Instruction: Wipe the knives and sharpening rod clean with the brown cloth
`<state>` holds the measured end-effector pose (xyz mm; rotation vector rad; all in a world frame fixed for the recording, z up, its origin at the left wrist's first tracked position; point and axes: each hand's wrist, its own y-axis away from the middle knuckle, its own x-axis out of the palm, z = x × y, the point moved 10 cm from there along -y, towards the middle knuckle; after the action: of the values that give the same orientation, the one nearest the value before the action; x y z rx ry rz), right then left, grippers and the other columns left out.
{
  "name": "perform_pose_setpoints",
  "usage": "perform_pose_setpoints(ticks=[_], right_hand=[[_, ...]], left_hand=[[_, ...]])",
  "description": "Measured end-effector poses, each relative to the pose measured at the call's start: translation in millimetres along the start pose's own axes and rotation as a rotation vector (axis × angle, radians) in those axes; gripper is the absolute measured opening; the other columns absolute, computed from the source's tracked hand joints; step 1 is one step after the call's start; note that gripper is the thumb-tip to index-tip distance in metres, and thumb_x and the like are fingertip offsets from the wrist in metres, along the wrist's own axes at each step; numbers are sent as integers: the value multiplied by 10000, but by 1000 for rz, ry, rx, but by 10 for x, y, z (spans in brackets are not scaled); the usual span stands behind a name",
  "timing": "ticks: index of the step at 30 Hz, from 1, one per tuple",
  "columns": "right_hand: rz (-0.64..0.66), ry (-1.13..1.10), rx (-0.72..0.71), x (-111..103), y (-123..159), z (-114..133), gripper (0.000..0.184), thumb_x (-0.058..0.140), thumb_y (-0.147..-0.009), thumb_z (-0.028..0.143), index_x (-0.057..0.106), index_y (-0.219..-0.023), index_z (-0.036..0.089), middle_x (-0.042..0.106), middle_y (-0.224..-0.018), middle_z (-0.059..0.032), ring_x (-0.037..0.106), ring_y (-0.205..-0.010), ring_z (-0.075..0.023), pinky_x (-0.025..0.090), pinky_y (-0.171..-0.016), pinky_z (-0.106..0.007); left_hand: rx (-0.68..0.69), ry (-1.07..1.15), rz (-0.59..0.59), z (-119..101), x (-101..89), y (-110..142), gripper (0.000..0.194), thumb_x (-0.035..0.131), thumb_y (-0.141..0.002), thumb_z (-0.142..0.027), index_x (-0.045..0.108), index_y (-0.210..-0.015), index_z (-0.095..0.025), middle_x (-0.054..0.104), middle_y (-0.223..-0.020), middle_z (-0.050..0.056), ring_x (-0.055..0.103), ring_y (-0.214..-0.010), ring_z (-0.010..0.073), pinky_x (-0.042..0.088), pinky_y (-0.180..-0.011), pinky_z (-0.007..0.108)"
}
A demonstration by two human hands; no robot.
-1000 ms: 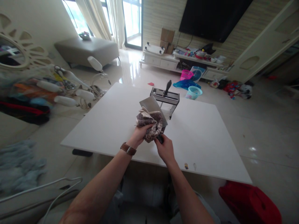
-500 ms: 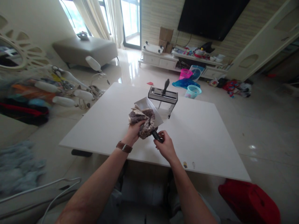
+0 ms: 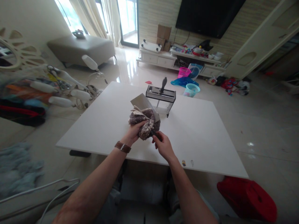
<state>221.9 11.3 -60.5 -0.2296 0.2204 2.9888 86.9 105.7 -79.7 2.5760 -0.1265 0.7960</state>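
A crumpled brown-and-cream cloth (image 3: 143,119) is in my left hand (image 3: 133,132), whose fingers are closed around it from the near side. The cloth lies over the wide metal blade of a kitchen cleaver (image 3: 140,100). My right hand (image 3: 163,147) grips the cleaver's dark handle, now mostly hidden by cloth and fingers. Both hands are held together above the white table (image 3: 198,137). Just beyond the blade stands a grey knife block (image 3: 161,92), with one black knife handle (image 3: 164,83) sticking up from its top.
Two small stickers (image 3: 183,163) mark the table's near edge. Past the far edge, a light-blue basket (image 3: 191,90) and a pink basket (image 3: 183,72) are on the floor. A lamp with white shades (image 3: 80,94) is at left; a red object (image 3: 247,197) sits at lower right.
The cleaver's handle has slid closer to the cloth, with my right hand against the cloth's edge. More of the blade's far corner shows. My left hand keeps its hold.
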Motion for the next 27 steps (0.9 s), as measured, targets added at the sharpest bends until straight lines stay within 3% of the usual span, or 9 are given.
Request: perform_pose_setpoints(ticks=[3,9,19,24,27], right_hand=[[-19,-1,-2,15,6,-25,291,594,-908,492,594,-959,206,617,-701,35,503,-462,-99,388,-465,-244],[-41,-31,-24,-16,-8,22,301,617,-886,501,595,-942,206,613,-678,37,487,-456,-100,379,-458,-248],[-63,-3,-35,-31,-25,82,266,627,-882,468,601,-805,215,607,-658,24,460,-495,-111,356,-500,-254],[-101,40,-17,-32,9,57,257,612,-896,461,597,-805,221,586,-620,29,518,-552,-141,389,-553,-259],[-133,105,-82,-48,40,150,236,604,-911,445,620,-849,218,629,-687,12,568,-638,-160,427,-624,-269]], left_hand=[[-2,-60,15,68,93,67,364,935,-565,-196,774,-882,-116,794,-922,100,739,-807,216,621,-818,366],[54,-130,-50,25,46,17,348,940,-523,-214,772,-811,-111,789,-905,117,736,-790,247,616,-794,412],[211,-164,-88,-408,-186,-19,411,956,-489,-223,790,-855,-138,798,-975,111,747,-943,301,604,-951,482],[144,-122,-33,-248,-74,41,392,952,-513,-252,784,-848,-136,799,-973,113,752,-942,299,620,-935,464],[97,-88,-8,-88,48,77,403,949,-532,-235,785,-887,-137,797,-1001,125,752,-981,316,621,-941,471]])
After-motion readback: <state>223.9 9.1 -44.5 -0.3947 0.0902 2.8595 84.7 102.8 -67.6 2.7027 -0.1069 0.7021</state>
